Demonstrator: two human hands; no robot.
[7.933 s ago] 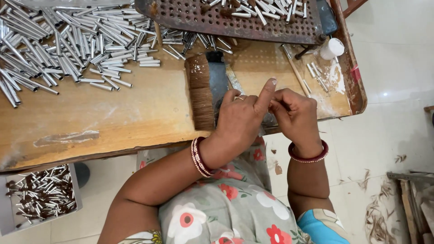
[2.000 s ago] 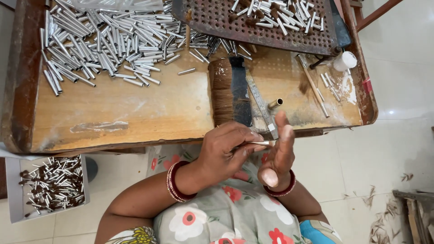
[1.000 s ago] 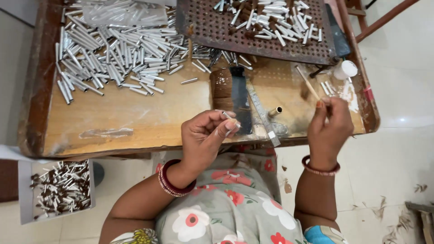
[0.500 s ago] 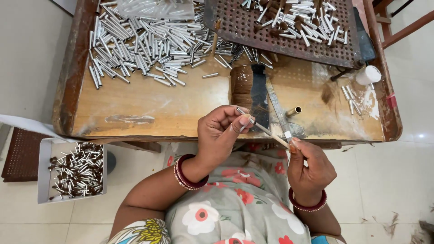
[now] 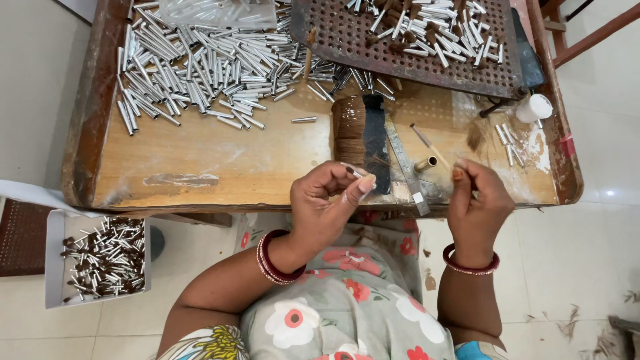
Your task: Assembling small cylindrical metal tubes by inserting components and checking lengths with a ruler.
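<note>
Hands are both up over the near edge of the wooden tray table point(image 5: 200, 143) from where I'm watching. Left hand point(image 5: 327, 207) has thumb and forefinger pressed together on a small silver tube point(image 5: 355, 173), held just above the table edge, right beside the dark brown bristle bundle point(image 5: 349, 128) and the black strip point(image 5: 375, 141) next to it. Right hand point(image 5: 477, 200) has its fingertips closed together, raised near a short brass tube point(image 5: 425, 163) standing on the board; I can't tell whether it's pinching something thin or nothing at all, too small to make out.

Big loose pile of silver tubes point(image 5: 200, 67) is spread over the far left of the table, well apart from both hands. Perforated metal rack point(image 5: 407, 53) sits at the far right with more tubes lying on it. White small bottle point(image 5: 535, 108) is near the right rim. Down on the floor to the left there's a white box point(image 5: 53, 267) holding tubes with dark tips.
</note>
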